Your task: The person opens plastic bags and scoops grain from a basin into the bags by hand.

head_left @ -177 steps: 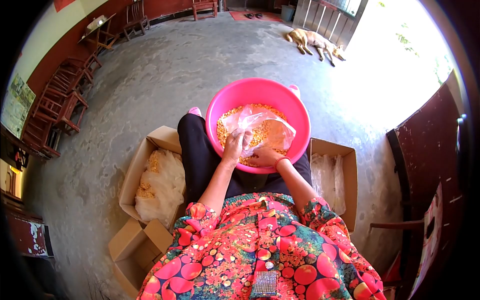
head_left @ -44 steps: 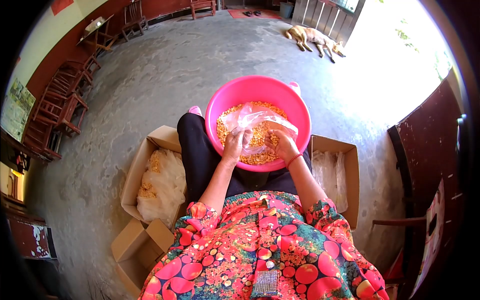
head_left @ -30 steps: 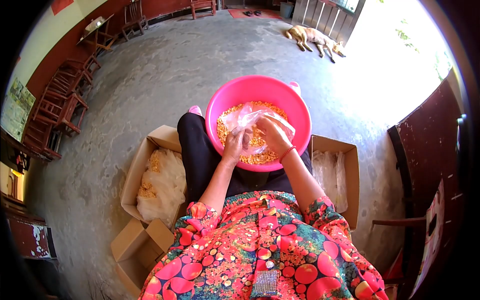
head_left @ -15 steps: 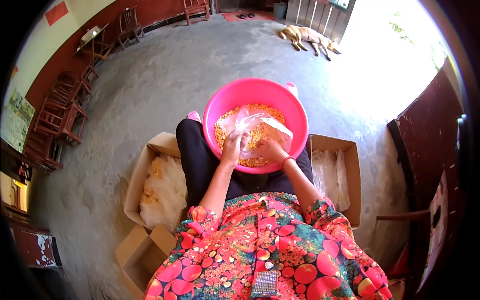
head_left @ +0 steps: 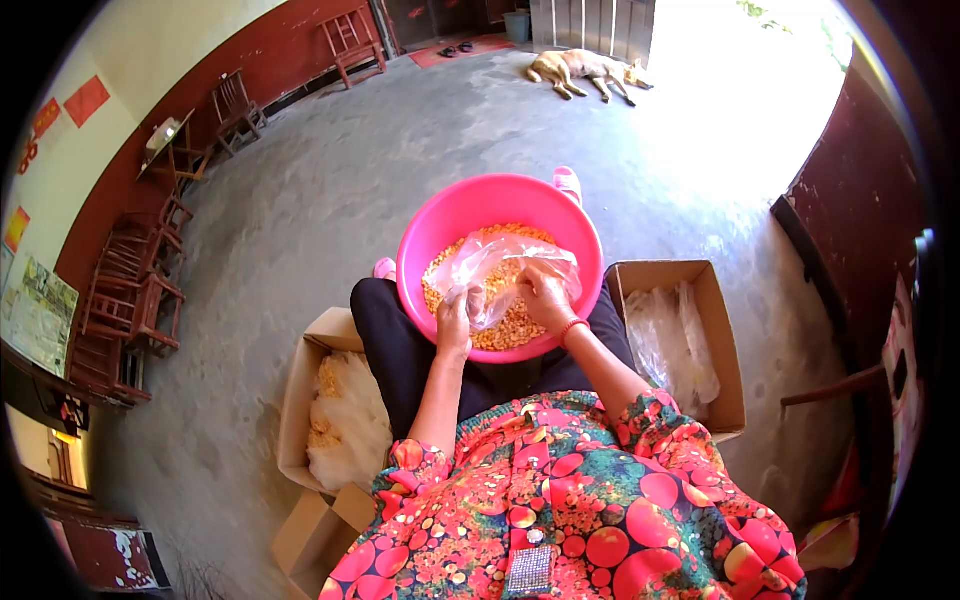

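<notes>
A pink basin (head_left: 415,240) rests on my lap, holding loose yellow kernels (head_left: 512,332) that look like corn. Over the kernels lies a clear plastic bag (head_left: 490,258), spread toward the basin's far right side. My left hand (head_left: 455,318) is closed on the bag's near left edge. Farther right, my right hand (head_left: 546,300), with a red bracelet at the wrist, has its fingers bent and pressed to the bag above the kernels. Its fingertips are partly hidden, and I cannot tell whether kernels are among them.
Left of my legs a cardboard box (head_left: 297,420) holds plastic bags with yellow pieces inside. Another open carton (head_left: 305,530) stands nearer. The right-hand box (head_left: 728,370) contains clear plastic bags (head_left: 675,335). A dog (head_left: 585,72) lies on the floor; wooden chairs (head_left: 130,300) line the left wall.
My right hand has lifted a little away from the near rim, and the bag lies more spread across the basin. My left hand keeps its hold. The whole view has shifted slightly.
</notes>
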Motion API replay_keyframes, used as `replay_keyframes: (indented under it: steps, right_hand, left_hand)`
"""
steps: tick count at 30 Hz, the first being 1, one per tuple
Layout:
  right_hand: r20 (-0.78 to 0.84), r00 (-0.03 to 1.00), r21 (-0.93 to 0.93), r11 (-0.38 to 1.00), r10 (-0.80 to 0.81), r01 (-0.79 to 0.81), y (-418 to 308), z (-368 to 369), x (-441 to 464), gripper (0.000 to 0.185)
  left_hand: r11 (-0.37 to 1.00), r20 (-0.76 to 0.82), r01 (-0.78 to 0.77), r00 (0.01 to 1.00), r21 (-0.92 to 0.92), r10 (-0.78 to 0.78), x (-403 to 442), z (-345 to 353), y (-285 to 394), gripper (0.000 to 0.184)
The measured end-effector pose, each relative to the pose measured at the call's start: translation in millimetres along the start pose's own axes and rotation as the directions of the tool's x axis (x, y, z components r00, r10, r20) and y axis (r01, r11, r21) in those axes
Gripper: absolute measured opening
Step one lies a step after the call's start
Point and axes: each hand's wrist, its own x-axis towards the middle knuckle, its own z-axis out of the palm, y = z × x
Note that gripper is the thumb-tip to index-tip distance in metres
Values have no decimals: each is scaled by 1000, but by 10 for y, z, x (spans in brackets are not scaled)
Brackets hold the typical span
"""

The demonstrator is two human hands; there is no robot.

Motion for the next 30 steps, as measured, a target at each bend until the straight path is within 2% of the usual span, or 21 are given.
replay_keyframes:
  steps: [1, 3, 5, 8, 10, 11, 13, 14, 15, 16, 17, 18, 19, 21, 22, 24, 25, 27, 28, 29, 30]
  right_hand:
    - [-6, 1000, 2, 1000, 4, -4, -5, -8, 7, 5]
    - [-82, 996, 284, 957, -43, 64, -15, -26, 33, 7]
    - [-102, 993, 264, 961, -57, 82, -44, -50, 22, 8]
    - [-78, 997, 334, 942, -8, 34, 2, -19, 12, 8]
    - [-284, 957, 167, 980, -54, 105, 35, 2, 11, 8]
    - [-285, 957, 167, 980, -53, 105, 71, -13, 7, 8]
    - [96, 994, 187, 980, 47, -64, -8, -153, 22, 9]
    - [77, 996, 209, 977, -46, 29, -77, -188, 18, 9]
    - [163, 982, 313, 949, -92, 37, -131, -191, 8, 10]
    - [387, 915, 282, 959, -114, 0, -123, -172, -8, 11]
    - [589, 798, 244, 969, -124, -30, -115, -154, -29, 13]
    - [711, 698, 68, 996, -87, 54, -252, -204, -39, 19]
    - [766, 643, -103, 984, -16, 147, -174, -49, -79, 20]
    - [776, 616, -305, 936, 139, 174, -208, 40, -89, 24]
    - [774, 618, -305, 937, 138, 172, -134, 142, -104, 24]
    - [665, 716, -454, 876, 213, 162, -39, 314, -109, 31]
    - [661, 720, -456, 876, 213, 160, -57, 334, -102, 31]
    - [699, 630, -526, 841, 339, 131, -164, 366, -63, 38]
    - [710, 587, -517, 854, 391, 57, -224, 380, -52, 41]
    - [706, 591, -519, 853, 390, 56, -216, 400, -79, 41]
    - [721, 608, -439, 898, 333, 30, -172, 456, -123, 41]
  left_hand:
    - [1000, -17, 11, 1000, -10, -11, 3, -2, -8, 23]
    - [1000, -44, 13, 999, -15, -13, 5, 8, -15, 23]
    - [1000, -76, 15, 997, -21, -16, -5, 15, -11, 23]
    - [998, -90, 18, 996, -60, -24, -14, 8, 28, 21]
    - [997, -6, -35, 999, -71, 34, -4, -9, 25, 22]
    - [997, -6, -34, 999, -71, 34, 2, -21, 20, 22]
    - [992, 30, -28, 999, -126, 32, 10, -34, 28, 25]
    - [992, 34, -29, 999, -126, 33, 24, -35, 36, 25]
    - [979, 5, -6, 1000, -205, 7, 24, -43, 47, 26]
    - [959, -22, 17, 999, -283, -24, 20, -56, 58, 27]
    - [960, -19, 20, 999, -279, -27, 26, -77, 57, 27]
    - [954, -17, 14, 1000, -301, -20, 38, -92, 59, 27]
    - [946, -15, 6, 1000, -324, -11, 52, -95, 58, 27]
    - [943, -20, 29, 999, -332, -38, 47, -91, 49, 28]
    - [938, 7, 43, 999, -344, -43, 44, -89, 50, 28]
    - [934, 38, 58, 998, -353, -48, 27, -83, 52, 29]
    - [954, 29, 45, 999, -296, -38, 15, -74, 54, 28]
    - [971, 26, 30, 999, -237, -25, -12, -33, 74, 28]
    - [982, 7, 35, 999, -186, -34, -36, 2, 102, 26]
    - [990, -13, 40, 999, -134, -42, -52, 21, 117, 24]
    - [988, -13, 42, 999, -147, -45, -36, 6, 85, 21]
